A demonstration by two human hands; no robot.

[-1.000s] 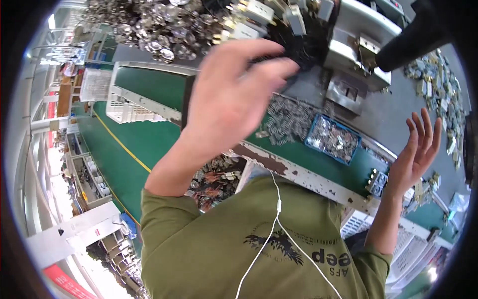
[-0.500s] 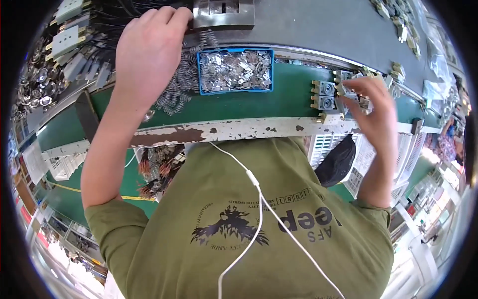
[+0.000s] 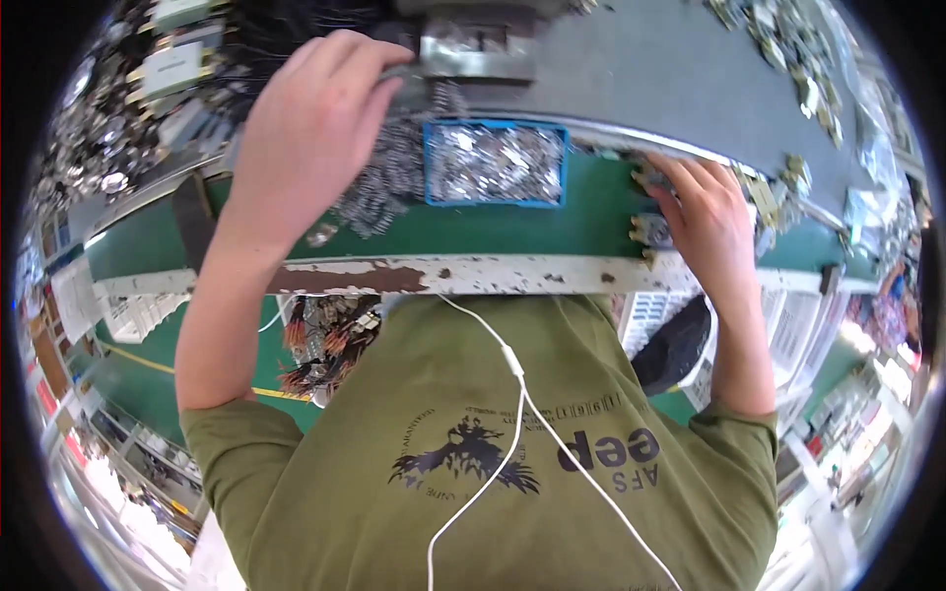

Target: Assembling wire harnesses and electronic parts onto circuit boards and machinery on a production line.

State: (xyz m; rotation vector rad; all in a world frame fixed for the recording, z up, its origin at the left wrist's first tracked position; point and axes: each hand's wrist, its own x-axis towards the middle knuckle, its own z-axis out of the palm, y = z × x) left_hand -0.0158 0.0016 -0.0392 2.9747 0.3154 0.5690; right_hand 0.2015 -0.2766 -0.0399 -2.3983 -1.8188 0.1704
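Observation:
My left hand (image 3: 305, 148) reaches far over the bench, its curled fingertips against the left end of a grey metal fixture (image 3: 478, 49). Whether it grips the fixture is hidden by the back of the hand. Just right of it sits a blue tray (image 3: 495, 200) full of small shiny metal parts, with a loose heap of metal springs (image 3: 379, 192) beside the tray. My right hand (image 3: 705, 217) rests palm down at the right of the green bench top (image 3: 473, 231), fingers pinched over a small metal part (image 3: 648, 231) by the bench edge.
A worn white rail (image 3: 493, 276) edges the bench. A bundle of wires with orange ends (image 3: 325, 345) hangs below it. A white cable (image 3: 512, 394) runs down my green shirt. More metal parts lie on the grey surface (image 3: 788, 59) at the far right and on the far left.
The view has swung over the bench. My right hand came down from the air onto the small parts at the bench edge. My left hand stayed up by the metal fixture.

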